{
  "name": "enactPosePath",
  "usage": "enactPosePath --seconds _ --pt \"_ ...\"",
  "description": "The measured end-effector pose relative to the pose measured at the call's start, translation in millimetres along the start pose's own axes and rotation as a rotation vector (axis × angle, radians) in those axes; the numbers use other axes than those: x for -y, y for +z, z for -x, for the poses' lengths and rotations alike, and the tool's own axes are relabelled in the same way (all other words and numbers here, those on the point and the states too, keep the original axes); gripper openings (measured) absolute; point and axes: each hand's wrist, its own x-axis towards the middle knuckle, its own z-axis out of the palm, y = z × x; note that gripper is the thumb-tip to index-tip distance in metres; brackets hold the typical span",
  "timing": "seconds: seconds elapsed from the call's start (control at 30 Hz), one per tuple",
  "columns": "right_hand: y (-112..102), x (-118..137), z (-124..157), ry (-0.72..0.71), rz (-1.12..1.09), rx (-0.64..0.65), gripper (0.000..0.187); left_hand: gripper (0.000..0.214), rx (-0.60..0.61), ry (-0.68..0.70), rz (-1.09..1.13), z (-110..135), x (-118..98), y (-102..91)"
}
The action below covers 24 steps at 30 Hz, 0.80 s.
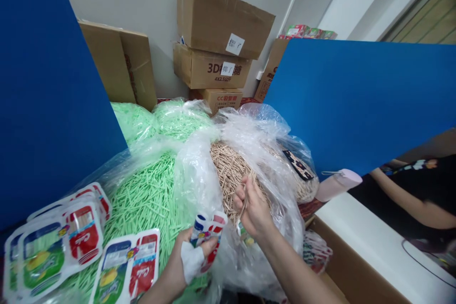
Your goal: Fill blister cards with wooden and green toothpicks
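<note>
My left hand (185, 259), with a white bandage on the thumb, is closed on a small red, white and blue packet (208, 230) low in the middle. My right hand (251, 209) pinches a few thin brown sticks (245, 199) just above an open clear plastic bag of brown sticks (231, 166). Left of that lies a clear bag full of green sticks (149, 194). Flat printed packets (83, 232) lie spread on the green bag at the lower left.
Blue boards stand at the left (46, 95) and right (356, 99). Cardboard boxes (217, 33) are stacked against the back wall. Another person's arm (409, 194) shows at the right, by a white table (374, 242) and a pink bottle (338, 184).
</note>
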Motion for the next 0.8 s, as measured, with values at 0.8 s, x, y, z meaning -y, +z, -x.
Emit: enactPosePath --seconds 0.8 --pt "38.3 -46.8 46.7 -0.498 0.614 0.217 0.030 0.015 -0.115 0.372 -0.313 14.8 3.0 -25.6"
